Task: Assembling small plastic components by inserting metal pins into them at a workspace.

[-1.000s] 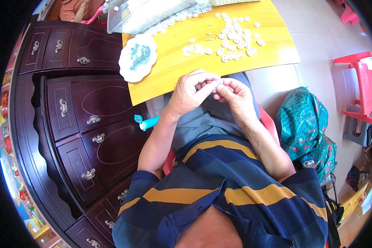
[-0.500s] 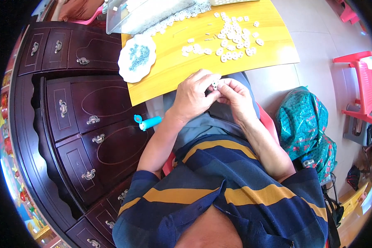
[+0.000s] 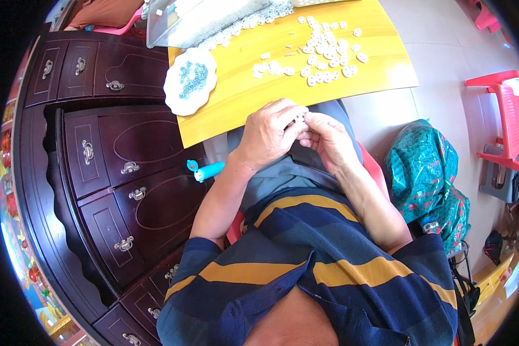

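Note:
Over my lap, just off the table's near edge, my left hand (image 3: 269,131) is closed, its thumb and fingers pinching a small white plastic piece (image 3: 299,120) with dark holes. My right hand (image 3: 330,136) meets it from the other side, thumb and fingertips closed on the same piece. Fingers cover most of it. Beyond my hands, many similar small white pieces (image 3: 327,52) lie scattered on the yellow wooden table (image 3: 236,106). A white scalloped plate (image 3: 174,102) at the table's left holds a pile of small dark metal parts (image 3: 193,79), too small to name.
A clear plastic bin (image 3: 161,36) stands at the table's far left, with more white pieces along it. Left is a dark wooden cabinet (image 3: 138,130); a turquoise bottle (image 3: 209,171) is beside my left forearm. Right are a green patterned bag (image 3: 418,167) and a red plastic chair (image 3: 504,118).
My right hand's fingers have curled in closer, and its thumb has shifted over the small white piece, hiding more of it. My left hand has barely moved.

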Demonstrator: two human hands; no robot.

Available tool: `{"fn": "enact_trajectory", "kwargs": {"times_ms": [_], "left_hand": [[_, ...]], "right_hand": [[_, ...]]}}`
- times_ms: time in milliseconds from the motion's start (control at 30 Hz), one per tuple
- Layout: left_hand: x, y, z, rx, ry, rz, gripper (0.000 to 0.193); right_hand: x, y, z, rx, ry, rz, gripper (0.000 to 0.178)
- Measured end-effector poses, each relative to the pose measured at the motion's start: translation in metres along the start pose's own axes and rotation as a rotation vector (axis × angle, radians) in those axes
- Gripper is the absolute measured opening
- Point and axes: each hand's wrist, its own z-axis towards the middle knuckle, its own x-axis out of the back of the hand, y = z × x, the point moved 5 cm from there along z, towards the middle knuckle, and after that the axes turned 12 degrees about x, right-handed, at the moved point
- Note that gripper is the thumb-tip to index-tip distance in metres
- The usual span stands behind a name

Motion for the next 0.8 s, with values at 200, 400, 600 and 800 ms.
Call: {"fn": "enact_trajectory", "kwargs": {"times_ms": [200, 400, 600, 800], "left_hand": [[-0.0001, -0.0001, 0.0027, -0.032, 0.008, -0.020, 0.018], [-0.0017, 0.0014, 0.0045, -0.081, 0.037, -0.026, 0.016], [-0.0024, 0.0037, 0.0039, -0.119, 0.104, -0.062, 0.010], [-0.0016, 0.0009, 0.0087, -0.008, 0.020, -0.153, 0.017]], "right_hand": [[-0.0016, -0.0031, -0.0007, 0.064, 0.005, -0.047, 0.018], [-0.0035, -0.0068, -0.0020, 0.139, 0.011, -0.079, 0.018], [-0.0009, -0.0069, -0.0003, 0.150, -0.018, -0.097, 0.017], [-0.0025, -0.0092, 0.0017, 0.178, 0.037, -0.112, 0.020]]}}
